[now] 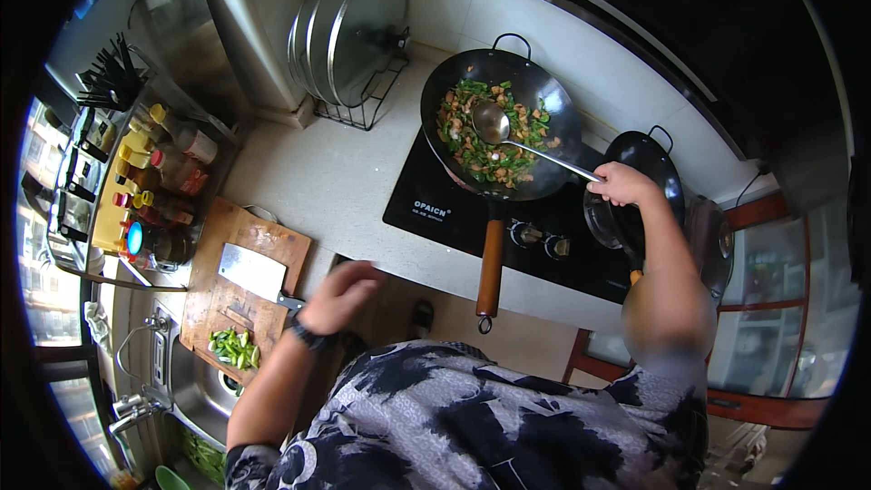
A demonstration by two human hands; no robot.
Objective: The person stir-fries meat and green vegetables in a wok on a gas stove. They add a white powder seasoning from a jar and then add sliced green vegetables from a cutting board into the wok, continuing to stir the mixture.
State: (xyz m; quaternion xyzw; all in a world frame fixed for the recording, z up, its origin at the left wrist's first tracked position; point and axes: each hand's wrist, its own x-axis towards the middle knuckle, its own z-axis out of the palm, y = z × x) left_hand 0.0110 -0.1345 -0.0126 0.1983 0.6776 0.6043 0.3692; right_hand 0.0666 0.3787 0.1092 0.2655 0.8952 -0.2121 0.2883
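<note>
My right hand [622, 184] is closed around the metal handle of a ladle [490, 122]. The ladle's bowl rests among chopped green vegetables and browned meat pieces [476, 156] in a dark wok [561, 116]. That wok stands on the black glass cooktop [425, 194], its wooden handle [491, 265] pointing toward me. My left hand [342, 296], slightly blurred, hangs by the counter edge with nothing in it, its fingers half curled and the thumb apart. Near it, a cleaver [252, 272] lies flat on a wooden cutting board [204, 292], above a small heap of cut green vegetables [235, 348].
A second dark pan [656, 170] sits right of the wok. Glass lids [360, 34] stand in a wire rack [371, 105]. Seasoning bottles [180, 170] fill a shelf at left, beyond the board. The sink [197, 388] and its faucet [133, 412] are at lower left.
</note>
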